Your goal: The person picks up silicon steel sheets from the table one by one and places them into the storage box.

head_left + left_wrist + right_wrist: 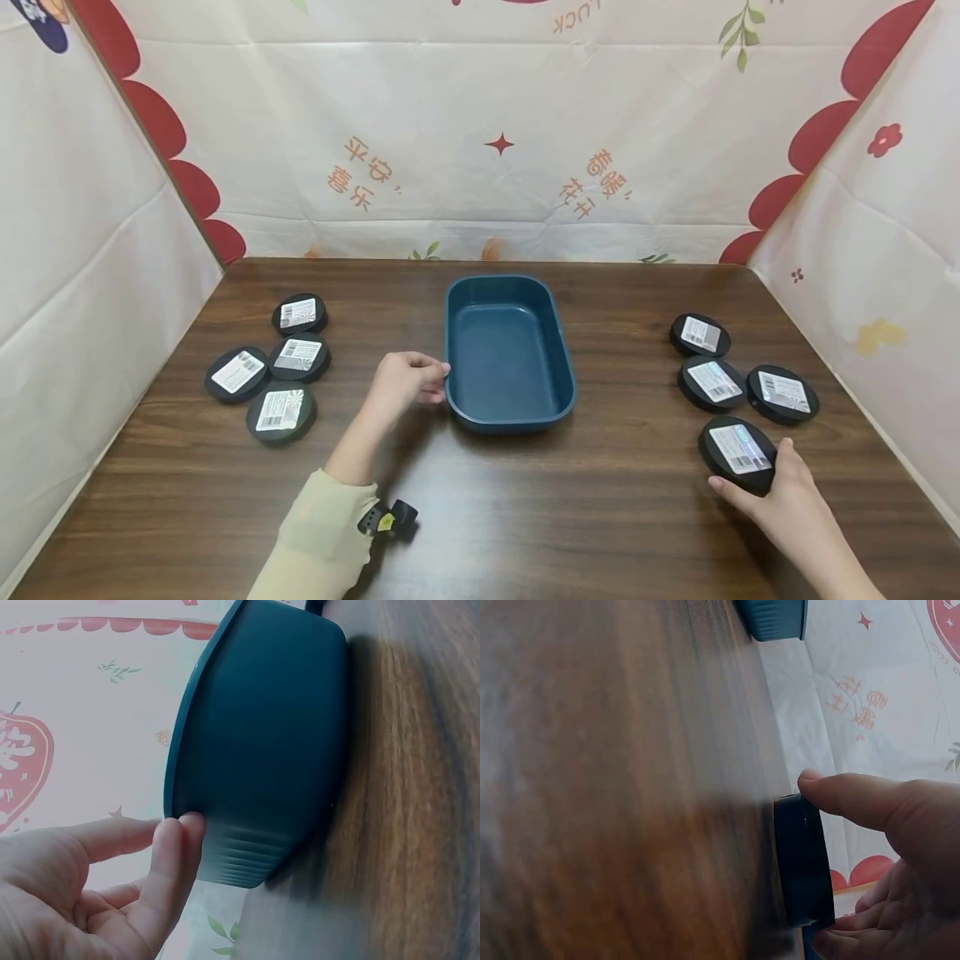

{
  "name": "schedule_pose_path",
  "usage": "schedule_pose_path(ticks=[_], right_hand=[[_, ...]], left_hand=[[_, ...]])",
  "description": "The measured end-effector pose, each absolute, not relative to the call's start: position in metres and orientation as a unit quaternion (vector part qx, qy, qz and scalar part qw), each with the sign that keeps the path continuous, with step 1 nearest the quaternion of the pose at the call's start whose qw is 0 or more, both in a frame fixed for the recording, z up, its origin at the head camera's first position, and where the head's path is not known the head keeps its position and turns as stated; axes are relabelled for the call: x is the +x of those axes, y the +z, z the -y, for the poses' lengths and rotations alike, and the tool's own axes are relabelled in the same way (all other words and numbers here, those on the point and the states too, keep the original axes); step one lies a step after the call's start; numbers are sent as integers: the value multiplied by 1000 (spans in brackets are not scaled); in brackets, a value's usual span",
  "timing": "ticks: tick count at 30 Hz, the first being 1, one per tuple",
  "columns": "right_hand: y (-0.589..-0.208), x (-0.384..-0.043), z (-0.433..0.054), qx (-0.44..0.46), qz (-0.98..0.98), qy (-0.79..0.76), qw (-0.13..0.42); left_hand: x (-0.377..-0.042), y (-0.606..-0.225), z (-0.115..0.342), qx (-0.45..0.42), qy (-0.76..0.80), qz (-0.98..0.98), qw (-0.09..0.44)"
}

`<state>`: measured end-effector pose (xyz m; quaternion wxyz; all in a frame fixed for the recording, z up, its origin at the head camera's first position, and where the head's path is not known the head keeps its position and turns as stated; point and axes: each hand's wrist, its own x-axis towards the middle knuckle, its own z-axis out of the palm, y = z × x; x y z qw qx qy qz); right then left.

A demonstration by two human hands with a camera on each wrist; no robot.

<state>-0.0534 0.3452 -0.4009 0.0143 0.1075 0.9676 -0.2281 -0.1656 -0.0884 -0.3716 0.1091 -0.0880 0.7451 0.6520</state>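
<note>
In the middle of the table stands a dark teal rectangular tray point(510, 367). My left hand point(405, 385) pinches its left rim between thumb and fingers, as the left wrist view shows at the tray's edge point(259, 727). At the right, my right hand point(798, 504) grips a flat round black container point(738, 457) with a white barcode label on top. Thumb and fingers lie on opposite sides of this container point(802, 859) in the right wrist view. Whether it touches the table is hard to tell.
Just beyond the held container lie three similar labelled ones, including a black container point(783, 393). Several more, among them a black container point(282, 413), are grouped at the left. A printed white cloth point(450, 100) encloses the brown wooden table point(525, 517) at back and sides.
</note>
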Motion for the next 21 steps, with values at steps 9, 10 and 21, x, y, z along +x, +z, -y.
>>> schedule_pose_path(ticks=[9,10,21], right_hand=[[-403,-58,-348,118,-970,-215,-4],[-404,-59,-348,118,-970,-211,-10],[-408,-65,-351,115,-975,-187,-41]], left_hand=[[-167,-376,87,-100,650,-746,104],[-167,-376,87,-99,650,-747,103],[-169,-376,85,-81,645,-755,91]])
